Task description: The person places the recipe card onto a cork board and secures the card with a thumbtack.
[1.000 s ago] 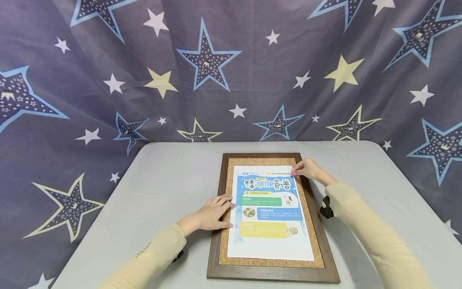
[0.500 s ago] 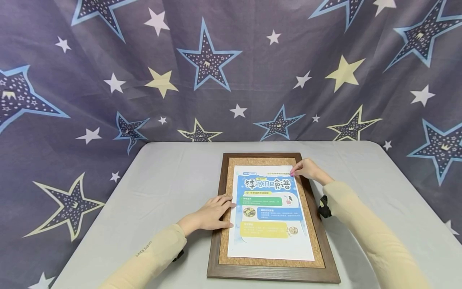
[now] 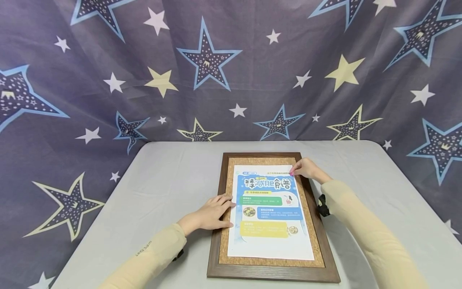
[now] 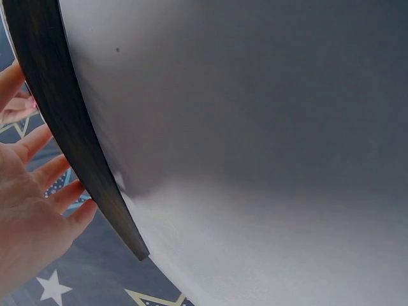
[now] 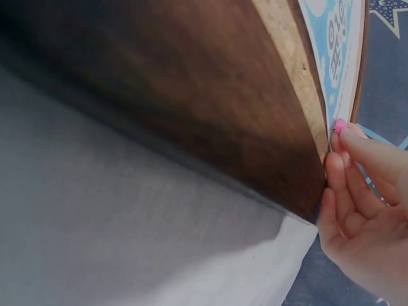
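A printed poster (image 3: 270, 245) in blue, green and yellow lies on the cork board (image 3: 265, 161), inside its dark wooden frame (image 3: 274, 273). My right hand (image 3: 306, 168) pinches a pink push pin (image 5: 341, 124) between thumb and finger at the poster's upper right corner. The pin's tip is hidden at the paper in the head view. My left hand (image 3: 211, 213) lies across the frame's left side, fingers spread, with fingertips on the poster's left edge. In the left wrist view, the left fingers (image 4: 52, 172) reach over the frame's edge.
The framed board rests on a table with a pale grey cloth (image 3: 173, 172). Behind and around it hangs a dark curtain (image 3: 252, 88) printed with stars. Each wrist carries a black strap; the right one (image 3: 323, 205) shows beside the frame.
The right hand has shifted very slightly left at the poster's corner, with the pink push pin still pinched. My left hand, the poster and the board keep their places.
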The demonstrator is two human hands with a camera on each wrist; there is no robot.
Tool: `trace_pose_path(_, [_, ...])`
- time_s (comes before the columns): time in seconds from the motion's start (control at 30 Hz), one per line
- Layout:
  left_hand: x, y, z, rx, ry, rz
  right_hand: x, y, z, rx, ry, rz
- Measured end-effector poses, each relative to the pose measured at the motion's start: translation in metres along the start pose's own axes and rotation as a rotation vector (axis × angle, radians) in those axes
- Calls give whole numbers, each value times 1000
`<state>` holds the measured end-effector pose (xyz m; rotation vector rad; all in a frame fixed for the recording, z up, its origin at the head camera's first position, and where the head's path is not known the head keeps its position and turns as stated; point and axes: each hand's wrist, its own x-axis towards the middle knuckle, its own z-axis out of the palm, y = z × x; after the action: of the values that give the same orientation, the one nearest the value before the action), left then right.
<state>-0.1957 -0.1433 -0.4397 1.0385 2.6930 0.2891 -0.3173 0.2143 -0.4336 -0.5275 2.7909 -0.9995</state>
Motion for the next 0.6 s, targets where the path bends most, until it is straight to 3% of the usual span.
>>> trace_pose_path(0.2, [-1,0,0,-10,-4,-4,8,13,2,28,-15,14])
trace_pose_path(0.33, [-1,0,0,-14,-2,0,33,63,13,88,-17,-80])
trace_pose_path(0.4, [-1,-1,0,-14,0,0,38,71,14,86,-17,-66])
trace_pose_path(0.43, [-1,-1,0,-13,1,1,38,71,14,87,-12,-70])
trace_pose_path(0.6, [-1,0,-1,-12,3,3,13,17,3,3,-27,43])
